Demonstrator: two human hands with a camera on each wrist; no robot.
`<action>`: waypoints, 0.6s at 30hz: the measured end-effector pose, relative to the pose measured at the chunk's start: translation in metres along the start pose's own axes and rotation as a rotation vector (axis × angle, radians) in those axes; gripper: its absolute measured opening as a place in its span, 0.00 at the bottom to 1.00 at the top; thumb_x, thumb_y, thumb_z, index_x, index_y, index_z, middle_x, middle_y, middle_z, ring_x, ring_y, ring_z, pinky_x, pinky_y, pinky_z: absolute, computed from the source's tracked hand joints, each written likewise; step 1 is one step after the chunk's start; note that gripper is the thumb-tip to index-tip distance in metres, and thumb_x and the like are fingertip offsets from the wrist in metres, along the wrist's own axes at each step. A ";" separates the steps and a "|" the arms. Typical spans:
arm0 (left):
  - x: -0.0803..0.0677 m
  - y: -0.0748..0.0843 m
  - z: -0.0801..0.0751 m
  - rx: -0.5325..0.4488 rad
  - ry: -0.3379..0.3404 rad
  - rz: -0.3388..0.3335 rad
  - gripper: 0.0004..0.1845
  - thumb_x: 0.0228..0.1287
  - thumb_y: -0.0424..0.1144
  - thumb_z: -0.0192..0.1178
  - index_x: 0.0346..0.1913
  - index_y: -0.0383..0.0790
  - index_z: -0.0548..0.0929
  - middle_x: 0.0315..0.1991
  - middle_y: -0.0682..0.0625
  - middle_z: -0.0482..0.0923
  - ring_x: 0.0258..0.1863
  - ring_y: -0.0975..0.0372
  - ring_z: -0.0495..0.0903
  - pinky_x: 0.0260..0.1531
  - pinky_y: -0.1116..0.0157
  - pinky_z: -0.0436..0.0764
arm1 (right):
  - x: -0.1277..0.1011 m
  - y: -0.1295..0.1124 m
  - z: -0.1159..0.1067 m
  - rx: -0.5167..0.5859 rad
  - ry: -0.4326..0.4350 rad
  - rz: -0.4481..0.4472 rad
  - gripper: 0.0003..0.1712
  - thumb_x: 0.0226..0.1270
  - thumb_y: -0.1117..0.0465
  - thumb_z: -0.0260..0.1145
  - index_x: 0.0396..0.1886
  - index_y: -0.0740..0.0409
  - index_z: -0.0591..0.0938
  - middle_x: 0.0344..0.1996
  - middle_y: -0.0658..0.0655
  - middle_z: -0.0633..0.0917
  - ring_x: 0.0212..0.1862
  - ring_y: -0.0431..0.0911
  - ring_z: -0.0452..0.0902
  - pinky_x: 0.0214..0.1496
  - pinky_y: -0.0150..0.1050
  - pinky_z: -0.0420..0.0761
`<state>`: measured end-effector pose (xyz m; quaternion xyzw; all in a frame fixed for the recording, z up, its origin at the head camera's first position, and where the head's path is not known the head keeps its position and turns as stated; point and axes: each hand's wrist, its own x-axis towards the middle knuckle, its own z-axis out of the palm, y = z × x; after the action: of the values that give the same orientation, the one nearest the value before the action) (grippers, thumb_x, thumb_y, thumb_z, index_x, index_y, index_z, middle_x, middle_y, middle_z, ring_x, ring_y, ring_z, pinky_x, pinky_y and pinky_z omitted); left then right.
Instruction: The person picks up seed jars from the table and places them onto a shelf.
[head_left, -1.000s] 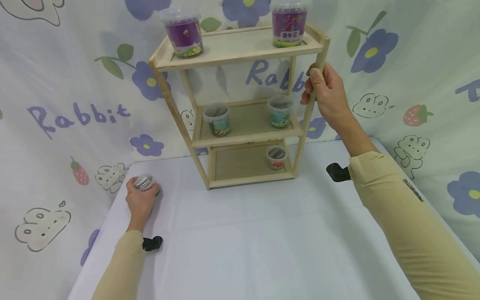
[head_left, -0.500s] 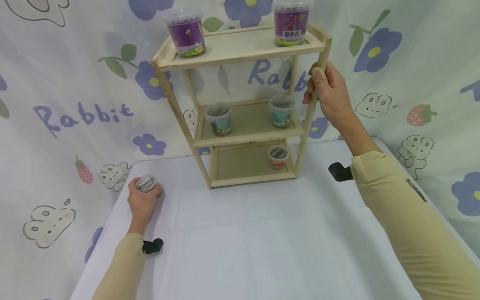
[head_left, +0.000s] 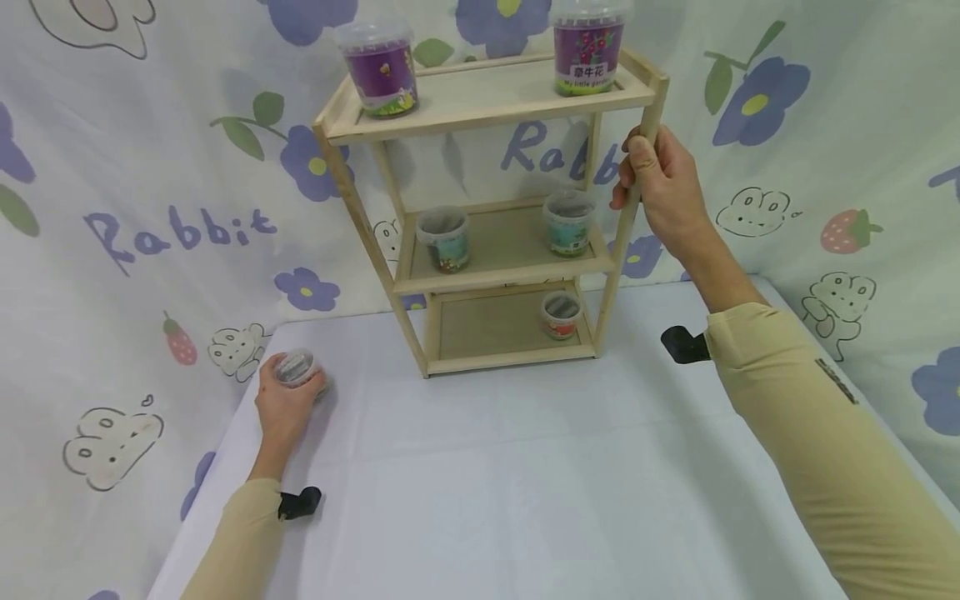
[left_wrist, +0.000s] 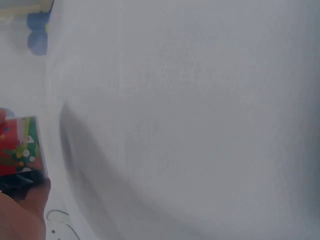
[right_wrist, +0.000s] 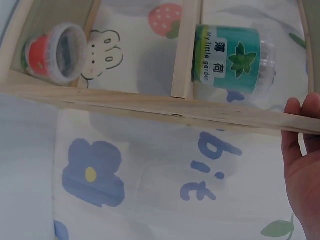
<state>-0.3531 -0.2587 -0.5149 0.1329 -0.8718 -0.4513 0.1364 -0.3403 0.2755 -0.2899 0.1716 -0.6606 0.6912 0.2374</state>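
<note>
Left hand grasps a small cup standing on the table; right hand fingers clench the wooden shelf post.

Free room: the white tablecloth-covered tabletop lies bare from its near edge to the three-tier wooden shelf rack at the far edge. Bottom tier: open left part; small red-labelled plastic cup at right. Middle tier: gap between two clear lidded cups.
</note>
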 end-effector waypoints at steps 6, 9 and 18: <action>-0.014 0.008 -0.002 -0.001 -0.056 0.040 0.44 0.61 0.46 0.67 0.75 0.43 0.55 0.68 0.33 0.65 0.65 0.41 0.67 0.62 0.42 0.67 | 0.000 0.001 0.000 0.000 0.001 -0.004 0.08 0.77 0.58 0.54 0.40 0.57 0.74 0.22 0.55 0.71 0.19 0.45 0.74 0.28 0.33 0.80; -0.021 0.013 -0.002 0.006 -0.072 0.070 0.44 0.60 0.45 0.68 0.75 0.43 0.56 0.68 0.34 0.65 0.65 0.41 0.67 0.62 0.42 0.67 | 0.000 0.001 0.000 -0.003 -0.005 -0.009 0.07 0.77 0.58 0.53 0.40 0.57 0.74 0.22 0.55 0.71 0.19 0.45 0.74 0.28 0.33 0.80; -0.041 0.031 -0.003 -0.003 -0.114 0.146 0.42 0.58 0.47 0.70 0.73 0.46 0.61 0.67 0.35 0.68 0.64 0.43 0.69 0.59 0.44 0.69 | 0.000 0.000 0.000 0.003 -0.001 -0.009 0.08 0.77 0.58 0.54 0.40 0.57 0.74 0.22 0.55 0.71 0.19 0.45 0.74 0.27 0.33 0.79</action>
<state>-0.3170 -0.2293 -0.4921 0.0428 -0.8849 -0.4481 0.1194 -0.3403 0.2757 -0.2901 0.1754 -0.6590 0.6909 0.2399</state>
